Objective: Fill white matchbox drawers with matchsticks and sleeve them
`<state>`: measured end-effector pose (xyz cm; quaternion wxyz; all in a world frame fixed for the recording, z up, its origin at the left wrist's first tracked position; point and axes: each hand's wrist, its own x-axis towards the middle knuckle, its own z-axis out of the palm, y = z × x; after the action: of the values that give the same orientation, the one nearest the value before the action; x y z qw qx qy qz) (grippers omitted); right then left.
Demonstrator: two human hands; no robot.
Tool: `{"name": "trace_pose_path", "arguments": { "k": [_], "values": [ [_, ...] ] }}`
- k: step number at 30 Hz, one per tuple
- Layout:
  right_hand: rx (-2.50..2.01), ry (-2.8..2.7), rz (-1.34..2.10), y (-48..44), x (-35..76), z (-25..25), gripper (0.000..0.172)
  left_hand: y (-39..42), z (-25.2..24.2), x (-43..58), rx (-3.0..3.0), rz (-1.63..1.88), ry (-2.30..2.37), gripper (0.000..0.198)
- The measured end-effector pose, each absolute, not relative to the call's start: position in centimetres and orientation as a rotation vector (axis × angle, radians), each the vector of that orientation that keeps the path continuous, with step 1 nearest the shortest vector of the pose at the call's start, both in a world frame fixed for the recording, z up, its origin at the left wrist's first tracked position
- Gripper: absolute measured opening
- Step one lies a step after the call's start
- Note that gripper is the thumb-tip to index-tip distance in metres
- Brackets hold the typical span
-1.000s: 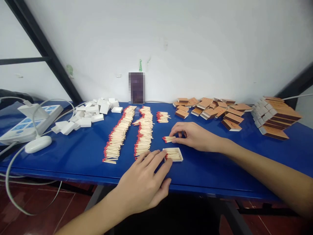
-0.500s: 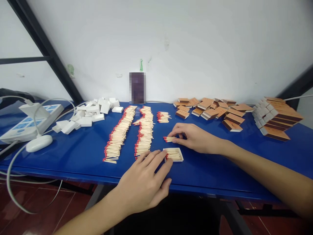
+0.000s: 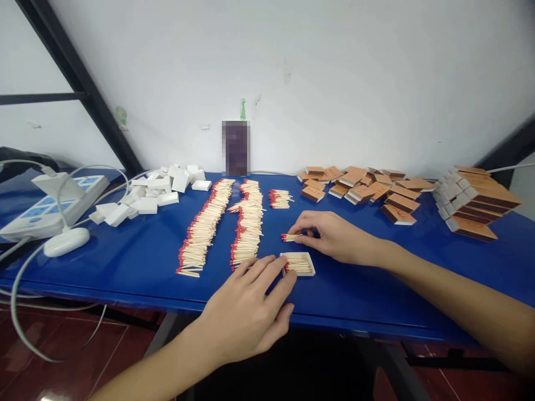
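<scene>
My left hand (image 3: 254,312) is open, fingers spread, with its fingertips at the left end of a white matchbox tray (image 3: 310,264). Red-headed matches (image 3: 297,263) lie inside that tray. Just above the tray, my right hand (image 3: 330,236) pinches a small bunch of matches (image 3: 289,238), red heads pointing left. Two long rows of matches (image 3: 205,228) (image 3: 247,228) run front to back on the left of the hands. A small group of matches (image 3: 281,199) lies beyond my right hand.
White trays (image 3: 156,192) are heaped at the back left, near a power strip (image 3: 54,206) with cables. Brown matchbox sleeves (image 3: 359,184) lie scattered at the back right. Filled-looking boxes (image 3: 476,203) are stacked at the far right. A pixelated dark object (image 3: 236,148) stands against the wall.
Both hands hold nearly the same pose. The whole view has shifted very slightly.
</scene>
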<state>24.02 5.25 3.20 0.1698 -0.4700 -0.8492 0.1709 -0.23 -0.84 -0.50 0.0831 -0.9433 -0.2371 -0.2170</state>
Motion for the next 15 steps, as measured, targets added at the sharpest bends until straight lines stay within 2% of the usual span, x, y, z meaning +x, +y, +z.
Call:
{"name": "trace_pose_path", "arguments": {
  "k": [15],
  "values": [
    [-1.321,-2.434,0.399,5.02,23.56,2.64,0.03,-0.78,-0.38,-0.15,-2.811,-0.656,-0.692,0.038]
  ]
}}
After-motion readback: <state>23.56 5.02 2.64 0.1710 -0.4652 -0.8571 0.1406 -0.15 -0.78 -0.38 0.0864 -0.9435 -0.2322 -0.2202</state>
